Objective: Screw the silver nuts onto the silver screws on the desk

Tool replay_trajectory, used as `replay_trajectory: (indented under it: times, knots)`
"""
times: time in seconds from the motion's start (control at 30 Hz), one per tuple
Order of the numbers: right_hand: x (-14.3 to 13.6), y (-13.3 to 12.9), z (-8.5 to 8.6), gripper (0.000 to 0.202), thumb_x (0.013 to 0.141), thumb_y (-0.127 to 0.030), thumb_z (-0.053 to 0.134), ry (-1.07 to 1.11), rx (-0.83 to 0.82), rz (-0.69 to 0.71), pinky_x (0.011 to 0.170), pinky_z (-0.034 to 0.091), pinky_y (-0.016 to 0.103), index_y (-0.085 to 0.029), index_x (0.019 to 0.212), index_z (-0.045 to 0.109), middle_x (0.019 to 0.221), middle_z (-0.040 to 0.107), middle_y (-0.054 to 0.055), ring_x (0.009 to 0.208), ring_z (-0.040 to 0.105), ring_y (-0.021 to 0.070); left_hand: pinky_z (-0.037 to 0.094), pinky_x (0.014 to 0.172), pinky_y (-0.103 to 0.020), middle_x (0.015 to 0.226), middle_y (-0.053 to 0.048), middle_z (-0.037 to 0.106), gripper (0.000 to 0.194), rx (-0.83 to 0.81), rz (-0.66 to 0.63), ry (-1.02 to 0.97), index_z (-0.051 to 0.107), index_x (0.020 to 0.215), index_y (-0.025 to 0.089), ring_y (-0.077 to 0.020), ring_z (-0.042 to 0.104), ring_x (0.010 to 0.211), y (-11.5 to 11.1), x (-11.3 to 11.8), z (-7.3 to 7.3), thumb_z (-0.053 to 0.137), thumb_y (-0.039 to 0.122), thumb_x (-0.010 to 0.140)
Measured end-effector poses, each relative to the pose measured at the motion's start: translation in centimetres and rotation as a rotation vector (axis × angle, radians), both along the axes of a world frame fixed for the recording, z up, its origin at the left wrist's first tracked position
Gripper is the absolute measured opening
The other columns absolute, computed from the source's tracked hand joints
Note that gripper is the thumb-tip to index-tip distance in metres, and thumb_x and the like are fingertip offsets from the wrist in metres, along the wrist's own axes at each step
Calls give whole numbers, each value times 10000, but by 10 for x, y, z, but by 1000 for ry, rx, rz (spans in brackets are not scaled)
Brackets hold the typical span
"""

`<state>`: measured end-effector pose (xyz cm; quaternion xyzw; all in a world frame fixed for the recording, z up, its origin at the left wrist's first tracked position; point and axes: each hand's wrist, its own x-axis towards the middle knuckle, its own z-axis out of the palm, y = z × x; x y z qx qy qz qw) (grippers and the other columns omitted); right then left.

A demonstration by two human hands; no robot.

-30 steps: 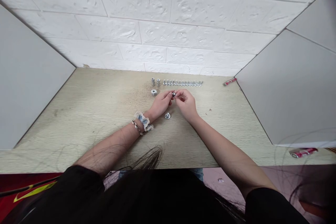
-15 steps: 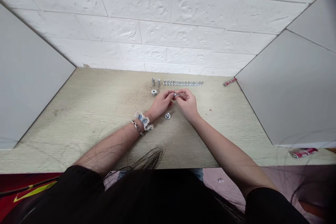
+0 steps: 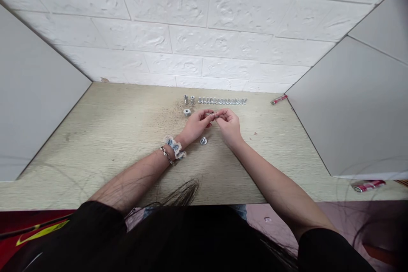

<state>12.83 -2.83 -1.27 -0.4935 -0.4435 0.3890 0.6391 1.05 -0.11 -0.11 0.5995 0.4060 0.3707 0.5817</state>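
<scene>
Over the middle of the table, my left hand [image 3: 196, 124] and my right hand [image 3: 228, 124] meet at the fingertips. Both pinch a small silver bolt [image 3: 211, 114], mostly covered by the fingers; whether a nut or washer sits on it I cannot tell. Just below lies a small pile of metal washers and pieces [image 3: 203, 140]. Left of my fingers stands a stack of flat washers [image 3: 187, 112]. Behind it are two upright stacks of nuts, the left stack [image 3: 185, 99] and the right stack [image 3: 192, 100]. A row of several silver bolts [image 3: 222, 101] runs rightward from them.
A white brick-pattern wall [image 3: 186, 46] closes the back of the table [image 3: 127, 127]. Grey panels rise at the left [image 3: 35, 93] and right [image 3: 353, 110]. One red battery-like cylinder [image 3: 279, 100] lies at the back right, another [image 3: 369, 185] near the front right edge.
My fingertips have closed further around the bolt, so less of its shank shows. My right hand has shifted very slightly right; the hardware on the table stays put.
</scene>
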Motion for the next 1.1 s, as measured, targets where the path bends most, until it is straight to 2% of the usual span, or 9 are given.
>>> replay_trajectory:
  times: [0.27, 0.47, 0.63, 0.73, 0.9, 1.1]
  knots:
    - [4, -2, -3, 101, 622, -143, 471, 129, 74, 41, 783, 462, 325, -190, 693, 526, 721, 589, 0, 813, 589, 154, 449, 594, -212, 741, -14, 610, 227, 11, -38, 40, 649, 901, 131, -67, 511, 590, -2, 0, 5, 544, 296, 785]
    - [2, -5, 0, 81, 704, -202, 491, -69, 54, -73, 758, 448, 301, -198, 774, 532, 787, 572, 4, 801, 548, 140, 461, 601, -217, 770, -26, 612, 188, -21, 31, 15, 595, 903, 121, -72, 541, 610, -3, 1, 4, 568, 256, 775]
    - [4, 3, -8, 112, 769, -242, 444, -146, -47, -60, 684, 431, 260, -209, 852, 511, 820, 559, -2, 796, 535, 126, 458, 593, -220, 798, -23, 606, 195, 32, 76, 19, 557, 943, 137, -73, 560, 599, 1, 2, -2, 569, 238, 777]
    - [4, 5, -10, 137, 813, -348, 439, -137, -109, -21, 584, 403, 235, -217, 816, 476, 688, 512, -35, 640, 503, 105, 465, 623, -227, 837, -25, 602, 193, 83, 90, 14, 546, 954, 144, -78, 571, 632, 2, 2, -4, 559, 226, 780]
    - [4, 2, -7, 437, 795, -633, 379, -123, -127, 81, 491, 367, 235, -212, 694, 437, 508, 391, -66, 463, 399, 89, 468, 721, -258, 896, -41, 617, 232, 203, 82, 24, 556, 993, 155, -110, 587, 751, 0, 0, -8, 566, 215, 768]
    - [4, 1, -3, 527, 740, -717, 372, -182, -132, 103, 467, 359, 251, -210, 624, 456, 484, 404, -46, 449, 404, 98, 468, 803, -302, 998, -71, 635, 282, 282, 63, 79, 573, 1034, 157, -154, 600, 874, -3, -1, -9, 569, 260, 771]
